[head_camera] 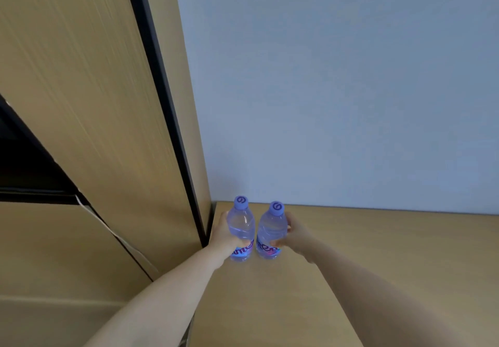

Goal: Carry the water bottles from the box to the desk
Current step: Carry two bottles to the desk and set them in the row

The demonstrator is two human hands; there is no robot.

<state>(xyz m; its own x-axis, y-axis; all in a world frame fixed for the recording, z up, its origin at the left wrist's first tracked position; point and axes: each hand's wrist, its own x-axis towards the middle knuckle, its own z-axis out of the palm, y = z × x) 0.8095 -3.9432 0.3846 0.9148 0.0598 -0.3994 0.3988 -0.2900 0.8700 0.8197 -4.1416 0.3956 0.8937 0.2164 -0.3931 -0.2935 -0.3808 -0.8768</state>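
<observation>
You have two water bottles in view, one in each hand, and both stand upright at the far left corner of the desk, close to where it meets the wall.

Your left hand wraps around the left bottle from its outer side, fingers curled behind the clear body and the thumb across the label. Your right hand grips the right bottle in the same way from the opposite side, with the thumb pressed on the label near the base. Both hands are closed on their bottles; neither is free.

The two bottles stand just beside each other with a narrow gap between them. Their bases look to be down on the wooden surface, though you cannot tell for certain whether they rest fully on it or are held just above. Each bottle is clear, carries one printed label low on the body, and has one blue cap with a swirl mark on top: two caps, two labels, counted.

To your left, one tall wooden cabinet panel with a dark edge strip rises beside the desk, and the left bottle is near it. Your two bare forearms reach in from the bottom of the view.
</observation>
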